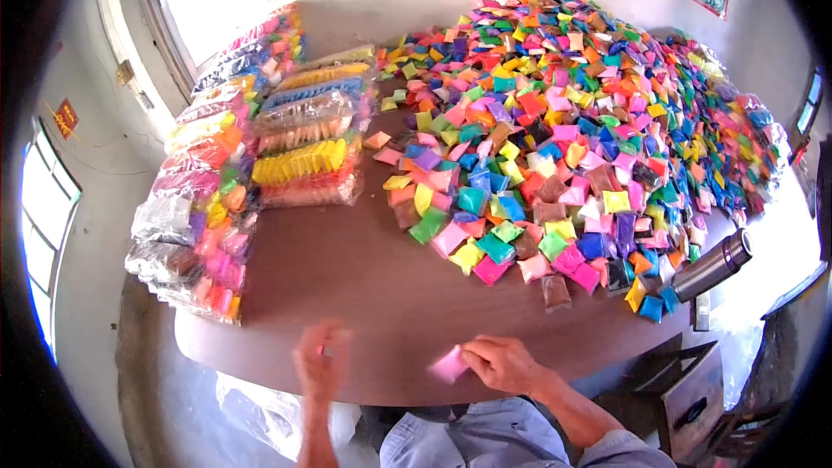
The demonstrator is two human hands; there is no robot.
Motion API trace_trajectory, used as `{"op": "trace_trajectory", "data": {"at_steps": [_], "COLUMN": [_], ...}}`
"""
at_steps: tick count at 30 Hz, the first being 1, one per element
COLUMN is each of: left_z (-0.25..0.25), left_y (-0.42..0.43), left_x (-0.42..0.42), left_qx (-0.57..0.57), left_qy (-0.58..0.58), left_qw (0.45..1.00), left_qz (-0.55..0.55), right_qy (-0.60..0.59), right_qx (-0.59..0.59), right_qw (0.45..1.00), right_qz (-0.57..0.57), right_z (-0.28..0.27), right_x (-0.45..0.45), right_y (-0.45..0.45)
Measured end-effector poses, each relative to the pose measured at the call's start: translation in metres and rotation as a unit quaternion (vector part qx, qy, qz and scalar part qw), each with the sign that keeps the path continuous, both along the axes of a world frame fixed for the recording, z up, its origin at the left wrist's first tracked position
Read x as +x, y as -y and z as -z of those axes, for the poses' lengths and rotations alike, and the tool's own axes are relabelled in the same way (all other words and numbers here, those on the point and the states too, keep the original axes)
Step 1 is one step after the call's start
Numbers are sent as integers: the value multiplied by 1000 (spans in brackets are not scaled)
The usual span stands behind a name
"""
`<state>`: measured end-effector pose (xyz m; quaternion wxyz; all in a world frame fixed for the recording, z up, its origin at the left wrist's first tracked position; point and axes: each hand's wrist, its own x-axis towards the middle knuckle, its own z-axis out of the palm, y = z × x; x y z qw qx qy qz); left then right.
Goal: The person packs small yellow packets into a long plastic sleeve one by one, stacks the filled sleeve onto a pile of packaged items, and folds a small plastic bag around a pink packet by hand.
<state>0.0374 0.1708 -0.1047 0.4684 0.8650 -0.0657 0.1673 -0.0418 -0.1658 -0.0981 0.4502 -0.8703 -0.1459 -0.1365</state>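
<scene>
Close to the table's front edge, my right hand (501, 362) pinches a small pink packet (448, 367) by one side, and the packet points left. To its left, my left hand (321, 357) is raised over the edge and smeared by motion. A tiny pinkish-red spot shows at its fingers, but I cannot make out what it is. Beyond both hands, a large heap of small colourful packets (555, 182) covers the back and right of the brown table (347, 295). Nearest my right hand in the heap lies a brown packet (555, 292).
Clear bags of sorted packets (303, 160) stand in rows at the back left, beside mixed-colour bags (195, 234) along the left edge. A dark metal flask (715, 265) lies tilted at the right. Below are clear plastic (269, 412) and an open drawer (693, 394).
</scene>
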Motion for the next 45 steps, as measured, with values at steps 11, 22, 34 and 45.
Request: {"op": "trace_trajectory", "data": {"at_steps": [11,22,34,45], "left_z": [-9,14,26,31], "left_y": [129,140,138,144], "left_x": [-10,6,10,5], "left_qx": [-145,-188,-186,-201], "left_qy": [-234,-189,-172,-155], "left_qw": [960,955,967,967], "left_qz": [48,-127,2,1], "right_qy": [-112,-63,-104,-151], "right_qx": [47,54,244,250], "right_qw": [986,994,960,951], "right_qz": [-114,-74,-94,-98], "right_z": [17,32,40,52], "right_x": [86,118,126,130], "right_y": [-31,-54,-45,-45]}}
